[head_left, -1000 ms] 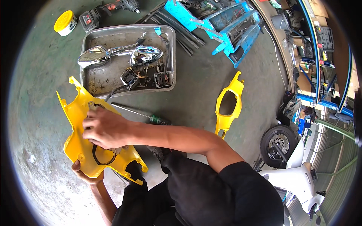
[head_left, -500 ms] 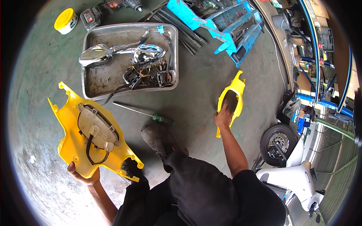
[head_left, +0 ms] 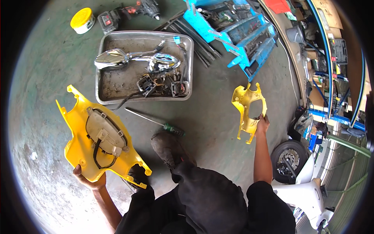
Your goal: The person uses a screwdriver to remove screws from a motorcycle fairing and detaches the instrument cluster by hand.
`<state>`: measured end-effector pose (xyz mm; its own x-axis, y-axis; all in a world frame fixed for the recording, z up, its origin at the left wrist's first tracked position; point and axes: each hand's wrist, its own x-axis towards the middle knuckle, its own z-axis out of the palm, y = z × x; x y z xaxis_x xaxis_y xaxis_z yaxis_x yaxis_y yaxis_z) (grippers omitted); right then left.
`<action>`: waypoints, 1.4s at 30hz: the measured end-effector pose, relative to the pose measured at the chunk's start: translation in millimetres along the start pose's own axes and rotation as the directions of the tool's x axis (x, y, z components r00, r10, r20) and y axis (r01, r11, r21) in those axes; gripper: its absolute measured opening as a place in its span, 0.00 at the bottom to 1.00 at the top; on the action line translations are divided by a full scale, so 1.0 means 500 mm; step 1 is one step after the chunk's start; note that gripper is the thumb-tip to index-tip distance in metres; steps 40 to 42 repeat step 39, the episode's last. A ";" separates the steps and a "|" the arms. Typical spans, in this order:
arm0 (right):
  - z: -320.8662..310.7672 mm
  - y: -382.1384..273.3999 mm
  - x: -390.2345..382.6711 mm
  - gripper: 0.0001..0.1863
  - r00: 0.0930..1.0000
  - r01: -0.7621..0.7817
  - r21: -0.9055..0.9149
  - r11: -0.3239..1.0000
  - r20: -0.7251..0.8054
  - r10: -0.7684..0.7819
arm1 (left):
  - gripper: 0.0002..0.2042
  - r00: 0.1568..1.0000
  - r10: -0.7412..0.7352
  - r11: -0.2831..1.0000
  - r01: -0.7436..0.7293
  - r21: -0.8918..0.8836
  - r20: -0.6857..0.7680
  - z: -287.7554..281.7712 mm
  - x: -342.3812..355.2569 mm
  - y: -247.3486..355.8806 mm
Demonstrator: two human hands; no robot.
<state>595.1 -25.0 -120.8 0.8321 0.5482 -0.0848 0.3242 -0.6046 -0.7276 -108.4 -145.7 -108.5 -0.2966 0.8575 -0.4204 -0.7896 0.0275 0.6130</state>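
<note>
On the left, my left hand (head_left: 90,180) grips the lower edge of a large yellow plastic fairing panel (head_left: 74,146). A pale lamp unit (head_left: 106,130) is fitted in that panel, with a black cable and a white connector on its back. Off to the right, my right hand (head_left: 263,125) is closed on the right edge of a smaller yellow cover (head_left: 246,102). This cover has a big opening in its middle, and its hollow side shows. Part of my right fingers is hidden behind the rim.
A metal tray (head_left: 105,84) holds two chrome mirrors (head_left: 113,59) and switch parts (head_left: 147,85). Between tray and boot lies a green-handled screwdriver (head_left: 172,129). Beyond are a blue toolbox (head_left: 239,50), a cordless drill (head_left: 145,9) and a yellow-lidded tub (head_left: 82,20). A wheel (head_left: 289,160) stands at right.
My right hand has moved right and turned the smaller cover, so its hollow side now shows. The left hand still holds the large panel. The view has shifted slightly.
</note>
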 end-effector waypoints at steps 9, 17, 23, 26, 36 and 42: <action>0.150 -0.001 -0.184 0.24 0.724 0.623 -0.528 0.577 0.110 -0.681 | 0.33 0.998 -0.001 0.991 -0.008 -0.135 -0.068 0.010 -0.015 0.011; 0.284 -0.109 -0.540 0.27 0.172 0.781 0.089 0.618 0.921 -0.350 | 0.33 0.990 -0.092 0.983 0.073 -0.170 -0.106 0.045 -0.008 -0.015; 0.258 -0.150 -0.507 0.24 0.196 0.630 0.101 0.770 0.938 -0.284 | 0.45 0.998 0.037 0.999 -0.037 0.004 0.044 0.090 -0.001 0.031; 0.181 -0.287 -0.503 0.21 0.307 0.300 -0.076 0.951 0.951 -0.020 | 0.48 0.994 0.103 0.989 -0.105 0.106 0.026 0.085 0.001 0.043; 0.211 -0.454 -0.583 0.21 0.022 0.547 0.417 0.726 0.860 -0.510 | 0.52 0.987 0.053 0.974 -0.085 0.212 0.154 0.097 0.008 0.069; 0.230 -0.475 -0.589 0.23 -0.053 0.613 0.423 0.667 0.865 -0.499 | 0.53 0.980 0.037 0.967 -0.085 0.242 0.193 0.091 0.013 0.065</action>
